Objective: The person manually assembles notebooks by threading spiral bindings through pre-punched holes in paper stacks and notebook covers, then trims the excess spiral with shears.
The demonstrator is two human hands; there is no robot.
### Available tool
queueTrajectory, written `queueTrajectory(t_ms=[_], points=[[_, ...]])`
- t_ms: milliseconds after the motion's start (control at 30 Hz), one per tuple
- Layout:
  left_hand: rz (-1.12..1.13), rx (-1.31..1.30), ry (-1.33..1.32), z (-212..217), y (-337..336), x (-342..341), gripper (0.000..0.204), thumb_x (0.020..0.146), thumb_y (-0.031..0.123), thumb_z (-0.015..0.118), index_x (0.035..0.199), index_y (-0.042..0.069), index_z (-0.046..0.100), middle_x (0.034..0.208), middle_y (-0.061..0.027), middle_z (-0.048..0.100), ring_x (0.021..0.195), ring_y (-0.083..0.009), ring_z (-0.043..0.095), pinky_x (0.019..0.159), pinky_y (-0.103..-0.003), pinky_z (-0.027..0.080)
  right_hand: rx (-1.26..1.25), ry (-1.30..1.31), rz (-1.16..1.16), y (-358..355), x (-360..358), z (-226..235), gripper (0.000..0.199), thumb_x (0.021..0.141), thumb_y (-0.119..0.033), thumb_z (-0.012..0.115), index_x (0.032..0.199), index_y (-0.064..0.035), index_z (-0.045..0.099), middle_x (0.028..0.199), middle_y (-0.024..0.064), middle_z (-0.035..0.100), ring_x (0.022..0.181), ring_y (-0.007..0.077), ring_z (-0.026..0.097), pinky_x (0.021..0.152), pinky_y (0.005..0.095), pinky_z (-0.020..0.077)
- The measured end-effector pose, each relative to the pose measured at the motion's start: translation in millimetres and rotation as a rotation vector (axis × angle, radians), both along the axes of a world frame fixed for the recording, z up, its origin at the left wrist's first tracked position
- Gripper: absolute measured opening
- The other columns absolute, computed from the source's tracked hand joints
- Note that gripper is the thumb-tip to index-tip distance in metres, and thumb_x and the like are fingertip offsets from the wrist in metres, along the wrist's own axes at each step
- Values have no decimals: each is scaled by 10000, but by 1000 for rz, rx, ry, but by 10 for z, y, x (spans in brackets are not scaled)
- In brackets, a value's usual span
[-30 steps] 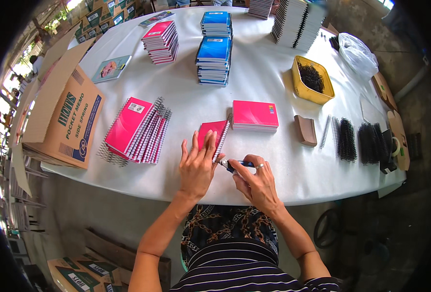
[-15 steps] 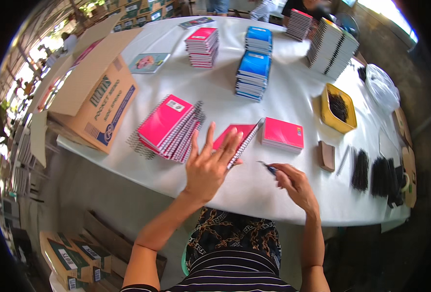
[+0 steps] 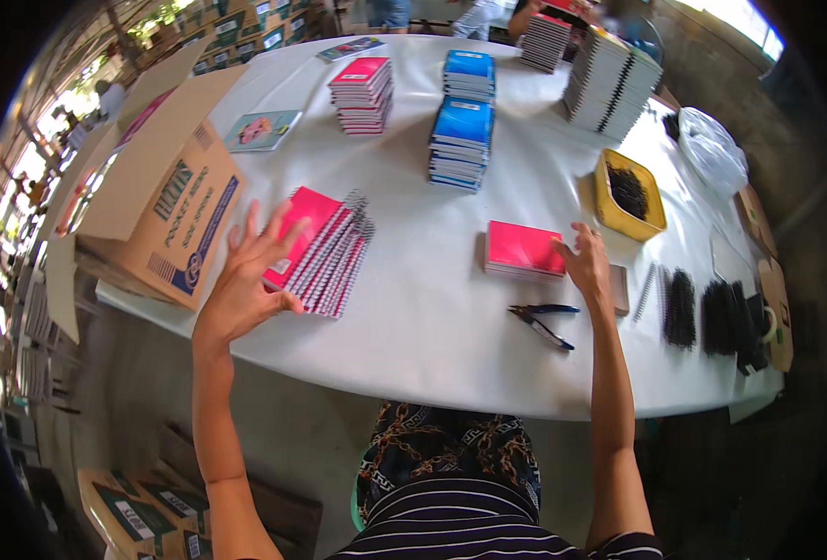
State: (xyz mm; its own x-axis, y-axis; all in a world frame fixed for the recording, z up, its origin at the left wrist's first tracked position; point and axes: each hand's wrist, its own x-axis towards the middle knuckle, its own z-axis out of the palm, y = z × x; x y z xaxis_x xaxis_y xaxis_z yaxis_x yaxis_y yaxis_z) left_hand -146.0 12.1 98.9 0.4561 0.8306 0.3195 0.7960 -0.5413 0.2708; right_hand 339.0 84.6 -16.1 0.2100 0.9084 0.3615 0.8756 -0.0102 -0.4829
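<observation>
My left hand (image 3: 250, 278) is open, fingers spread over the left side of a fanned stack of pink spiral-bound notebooks (image 3: 325, 238); whether it touches the top one I cannot tell. My right hand (image 3: 585, 261) is open, thumb and fingers apart at the right edge of a small stack of pink notebooks (image 3: 524, 246) with no coil in sight. Just in front of that stack, cutting pliers (image 3: 542, 324) lie on the table with their handles apart. A brown block (image 3: 619, 289) is partly hidden behind my right wrist.
Blue (image 3: 462, 131) and pink notebook stacks (image 3: 361, 93) stand farther back. An open carton (image 3: 166, 205) is at the left. To the right are a yellow tub (image 3: 630, 196) of black pieces, black coils (image 3: 679, 308) and a plastic bag (image 3: 712, 149). Another person's hand (image 3: 530, 11) shows at the far edge.
The pliers have left my right hand and lie on the table; that hand has moved up to the small pink stack. The notebook has left my left hand, which has moved left to the fanned stack.
</observation>
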Motion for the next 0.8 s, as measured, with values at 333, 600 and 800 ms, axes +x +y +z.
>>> queueTrajectory(t_ms=[333,600,800], points=[[-155,9,-487,-465,-256,1230,783,730,245,808,1429,118,479,1556,-115,330,1485,-338,143,1180,-461,160,-108,480,24,136,197,144,224,745,-178,801,732,-8,655,654,77,614,619,117,596,581,271,475],[-72,-608,-1427,-1133,-329,2448,745,903,285,698,1495,31,323,1304,-149,556,1221,-181,478,1011,-302,392,92,2000,204,-1006,-1316,77,231,856,-38,714,1010,-86,548,1048,40,630,980,145,607,892,313,502],[-83,-524,-732,-860,-197,1879,405,953,153,594,1346,71,545,1101,-97,684,943,-147,649,886,-309,491,237,1090,226,-1167,-1025,73,439,780,-63,790,1121,-29,516,1192,78,552,1026,170,591,956,329,453]])
